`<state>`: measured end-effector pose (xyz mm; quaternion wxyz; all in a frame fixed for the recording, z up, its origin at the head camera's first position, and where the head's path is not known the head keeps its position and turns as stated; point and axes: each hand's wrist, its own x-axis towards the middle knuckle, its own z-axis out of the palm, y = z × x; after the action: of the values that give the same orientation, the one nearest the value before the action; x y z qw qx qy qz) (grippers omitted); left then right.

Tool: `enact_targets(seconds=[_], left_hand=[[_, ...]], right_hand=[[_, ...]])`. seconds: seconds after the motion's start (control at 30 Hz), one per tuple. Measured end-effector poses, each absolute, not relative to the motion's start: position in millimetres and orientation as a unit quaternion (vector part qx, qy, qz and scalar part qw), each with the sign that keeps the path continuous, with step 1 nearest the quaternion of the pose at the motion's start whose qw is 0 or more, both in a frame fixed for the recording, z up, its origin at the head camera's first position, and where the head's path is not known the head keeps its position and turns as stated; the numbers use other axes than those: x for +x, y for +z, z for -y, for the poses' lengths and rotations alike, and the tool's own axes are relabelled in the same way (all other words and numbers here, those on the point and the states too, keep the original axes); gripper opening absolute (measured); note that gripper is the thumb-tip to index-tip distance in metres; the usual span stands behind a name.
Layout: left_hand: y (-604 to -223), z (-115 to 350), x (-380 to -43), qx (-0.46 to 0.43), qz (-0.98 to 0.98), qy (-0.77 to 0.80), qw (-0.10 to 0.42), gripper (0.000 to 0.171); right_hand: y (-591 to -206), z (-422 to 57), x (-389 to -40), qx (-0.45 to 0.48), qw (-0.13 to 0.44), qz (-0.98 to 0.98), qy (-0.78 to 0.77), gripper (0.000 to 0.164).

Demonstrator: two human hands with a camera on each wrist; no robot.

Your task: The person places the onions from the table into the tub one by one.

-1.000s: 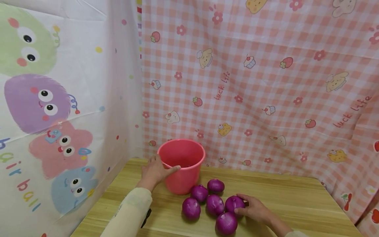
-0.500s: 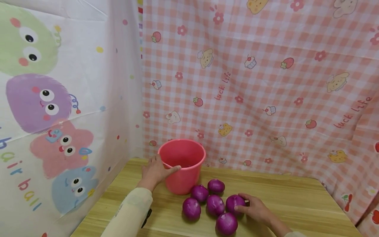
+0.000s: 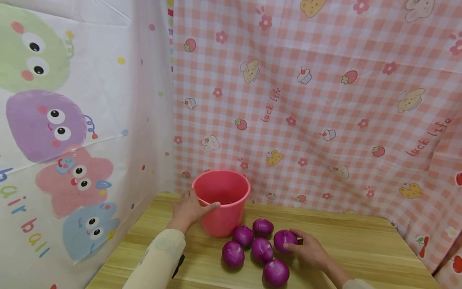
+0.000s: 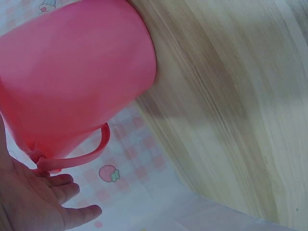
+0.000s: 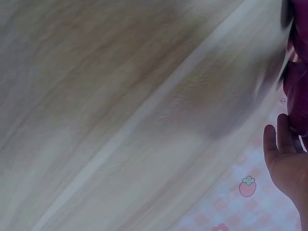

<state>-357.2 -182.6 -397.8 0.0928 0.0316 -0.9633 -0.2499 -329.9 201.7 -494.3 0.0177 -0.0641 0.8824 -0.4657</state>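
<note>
A pink bucket (image 3: 221,218) stands upright on the wooden table. My left hand (image 3: 189,208) rests against its left side, thumb along the rim; in the left wrist view the fingers (image 4: 65,187) stretch out beside the bucket's pink handle (image 4: 79,159). Right of the bucket my right hand (image 3: 311,251) holds a red onion (image 3: 285,241), thumb on the near side and fingers behind. In the right wrist view that onion (image 5: 299,106) is cut by the frame's edge. Several other red onions (image 3: 262,250) lie grouped close by. The bucket's bottom is mostly hidden.
The wooden table (image 3: 346,237) extends to the right of the onions. A pink checked cloth (image 3: 325,104) hangs behind it, and a white cartoon-print cloth (image 3: 108,100) on the left. A small black object (image 3: 178,265) shows beside the left sleeve.
The held red onion and my right hand have shifted slightly up and away from the front onion. My left hand and the bucket have stayed in place.
</note>
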Motion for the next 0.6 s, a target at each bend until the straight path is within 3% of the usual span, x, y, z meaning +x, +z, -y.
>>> enact_targets(seconds=[0.6], left_hand=[[-401,183,-360,0.015,0.971,-0.196,0.137,0.122]], right_hand=[[-477,-187,-338,-0.071,-0.007,-0.863,-0.501,0.073]])
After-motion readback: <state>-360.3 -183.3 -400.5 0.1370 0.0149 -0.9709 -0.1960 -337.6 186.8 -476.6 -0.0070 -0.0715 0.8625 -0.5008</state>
